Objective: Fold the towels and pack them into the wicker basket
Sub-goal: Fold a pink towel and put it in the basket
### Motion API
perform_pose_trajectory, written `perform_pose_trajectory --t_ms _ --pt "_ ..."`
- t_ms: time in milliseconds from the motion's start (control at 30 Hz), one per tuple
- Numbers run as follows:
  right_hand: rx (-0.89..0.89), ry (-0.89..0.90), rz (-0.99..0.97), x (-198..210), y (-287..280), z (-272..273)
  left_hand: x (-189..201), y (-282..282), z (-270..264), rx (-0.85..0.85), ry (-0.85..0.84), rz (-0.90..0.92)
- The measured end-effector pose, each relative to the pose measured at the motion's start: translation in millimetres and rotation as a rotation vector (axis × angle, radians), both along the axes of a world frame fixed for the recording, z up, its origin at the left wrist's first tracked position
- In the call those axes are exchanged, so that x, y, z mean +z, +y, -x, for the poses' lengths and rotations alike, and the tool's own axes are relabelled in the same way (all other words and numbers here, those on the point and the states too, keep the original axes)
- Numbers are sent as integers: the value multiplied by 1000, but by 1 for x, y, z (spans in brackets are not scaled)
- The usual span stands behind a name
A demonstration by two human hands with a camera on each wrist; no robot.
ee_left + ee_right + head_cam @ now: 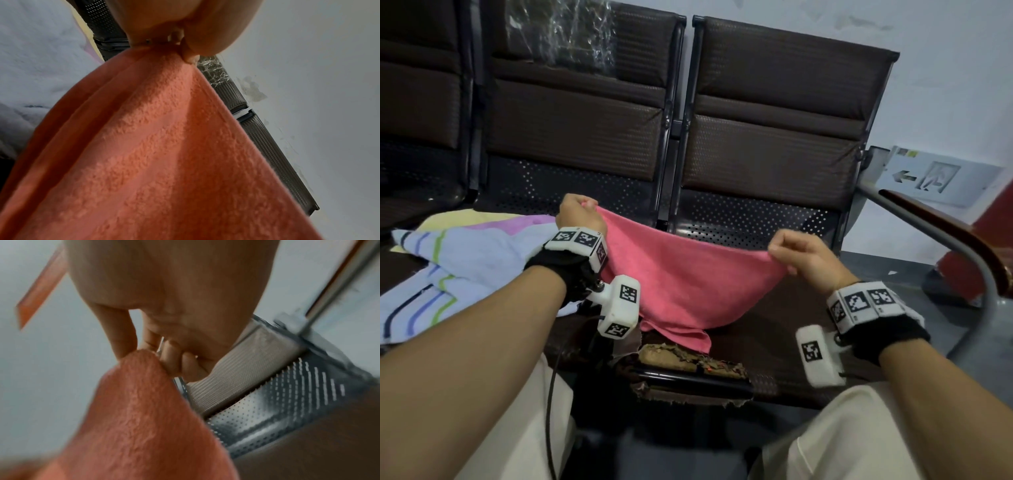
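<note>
Both forearms reached forward over the lap. Left hand (577, 212) and right hand (799, 255) each pinched an upper corner of the pink towel (685, 277), raised and spread above the bench seat (767, 335), its lower edge sagging onto it.

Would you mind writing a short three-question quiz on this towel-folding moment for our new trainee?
1. True or false: both hands pinch the pink towel.
2. Which hand is nearer the striped towel: A) left hand, B) right hand?
3. Fill in: the pink towel's lowest corner hangs over the torn ____ of the bench seat.

Key: 1 true; 2 A; 3 front edge.
</note>
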State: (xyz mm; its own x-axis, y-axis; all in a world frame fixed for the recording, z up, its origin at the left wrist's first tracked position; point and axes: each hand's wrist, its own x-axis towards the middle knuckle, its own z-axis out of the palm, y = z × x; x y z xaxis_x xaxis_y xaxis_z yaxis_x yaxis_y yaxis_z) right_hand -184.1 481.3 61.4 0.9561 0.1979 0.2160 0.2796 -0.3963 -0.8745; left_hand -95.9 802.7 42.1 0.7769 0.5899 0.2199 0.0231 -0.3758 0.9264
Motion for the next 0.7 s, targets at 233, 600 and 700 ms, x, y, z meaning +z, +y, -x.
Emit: perform_pose_trajectory --t_ms 233,600,700 --pt "-154 -74 859 -11 -10 -4 -1 4 -1 -8 -25 -77" --pt "-447 -8 741 -16 -9 -13 1 2 8 -98 -106 -124" --pt "-521 -54 778 -15 -15 -14 1 2 12 -228 -55 -253"
